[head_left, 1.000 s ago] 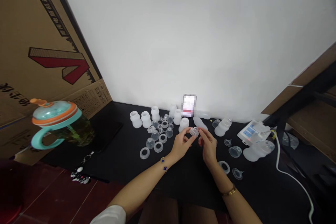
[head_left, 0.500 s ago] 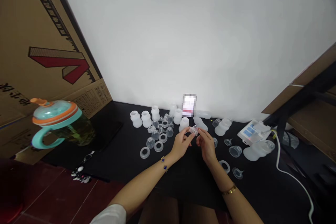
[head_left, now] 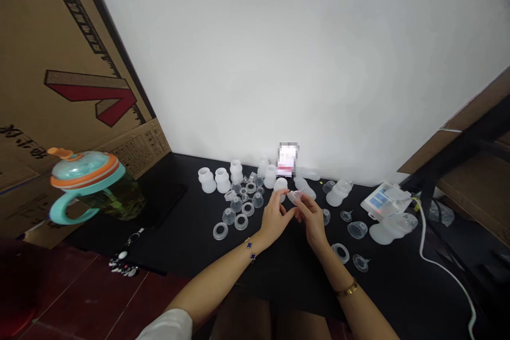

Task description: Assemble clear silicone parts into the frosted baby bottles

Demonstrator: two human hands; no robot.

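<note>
Over the middle of the table, a clear bottle nipple with its ring collar (head_left: 295,197) is pinched in the fingers of my right hand (head_left: 314,219). My left hand (head_left: 274,219) is just beside it, fingers stretched out and thumb apart; the fingertips are close to the collar's left edge, and contact is hard to tell. Behind the hands stands a white bottle (head_left: 280,186), partly hidden by my left fingers. Loose collars (head_left: 241,222) and clear nipples (head_left: 228,216) lie to the left of my left hand. Right of my right hand are a clear cap (head_left: 357,230) and a ring (head_left: 340,253).
Several open white bottles (head_left: 206,180) stand along the back left. Bottles with clear caps (head_left: 339,193) are at right, near a white box (head_left: 384,201) with a white cable (head_left: 424,255). A lit phone (head_left: 287,159) leans on the wall. A lidded jug (head_left: 95,186) stands left.
My left fingers have straightened and come away from their grip on the collar. My right hand has shifted slightly left and keeps the nipple and collar.
</note>
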